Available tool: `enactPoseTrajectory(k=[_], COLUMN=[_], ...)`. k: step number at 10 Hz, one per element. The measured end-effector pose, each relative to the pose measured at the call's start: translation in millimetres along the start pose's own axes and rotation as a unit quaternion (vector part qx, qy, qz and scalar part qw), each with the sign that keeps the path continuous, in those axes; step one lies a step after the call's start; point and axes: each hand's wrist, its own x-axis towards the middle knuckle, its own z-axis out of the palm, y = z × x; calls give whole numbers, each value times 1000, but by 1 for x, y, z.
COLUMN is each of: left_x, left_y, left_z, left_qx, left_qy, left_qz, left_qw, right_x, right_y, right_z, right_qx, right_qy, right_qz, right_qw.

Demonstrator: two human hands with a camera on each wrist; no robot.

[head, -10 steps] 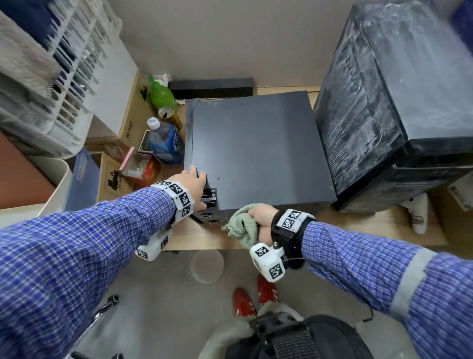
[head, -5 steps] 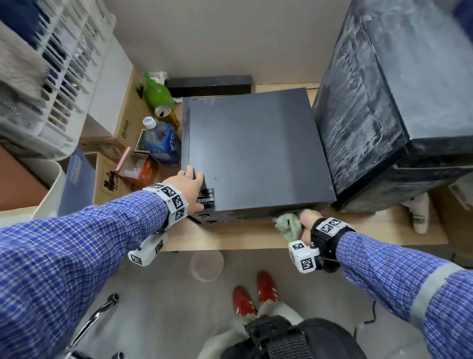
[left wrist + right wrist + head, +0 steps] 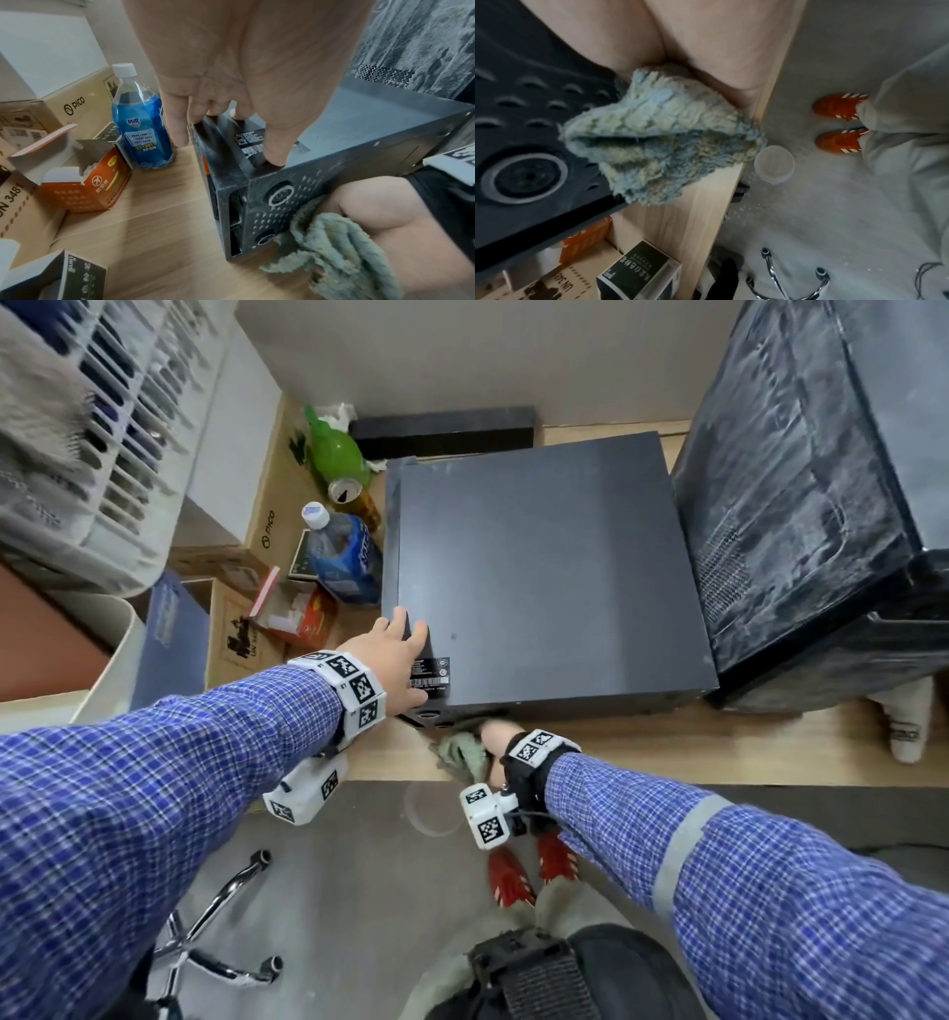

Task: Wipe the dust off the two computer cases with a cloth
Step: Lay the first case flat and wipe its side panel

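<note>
wooden desk (image 3: 667, 752): flat case (image 3: 539, 567) lies front toward person.

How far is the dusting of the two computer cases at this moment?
Looks done: the flat case's top is dark and clean. In hand: the right hand presses the cloth on its dusty front panel, while the left hand steadies its corner. Left: the tall case, streaked grey with dust.
</note>
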Motion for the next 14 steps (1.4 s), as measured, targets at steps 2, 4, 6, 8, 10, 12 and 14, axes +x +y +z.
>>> enactPoseTrajectory(k=[2, 4, 6, 8, 10, 12, 14], left_x=[-1, -3, -3, -2, -2, -3, -2], left_y=[1, 0, 1, 2, 1, 3, 4], left_z=[-2, -6, -5, -5, -5, -8, -10], left_qx=[-3, -12, -11, -6, -10, 7, 9], left_qy=[-1, -1, -14, -13, -6, -9, -12], left_qz=[-5, -6, -8, -7, -3, -4, -8], left_qw=[1000, 1000, 1000, 1000, 1000, 1000, 1000], right_x=[1, -28, -34, -73, -99, -40, -73], right_y=[99, 120, 15, -9, 18, 20, -11], right_z=[-47, -74, -15, -15, -48, -14, -14], right_qx=[70, 71, 252, 490, 567, 426, 529], right_qy=[27, 60, -6, -82, -134, -50, -145], right_qz=[51, 91, 44, 63, 35, 74, 70], right_qw=[996, 992, 967, 866, 812, 900, 833])
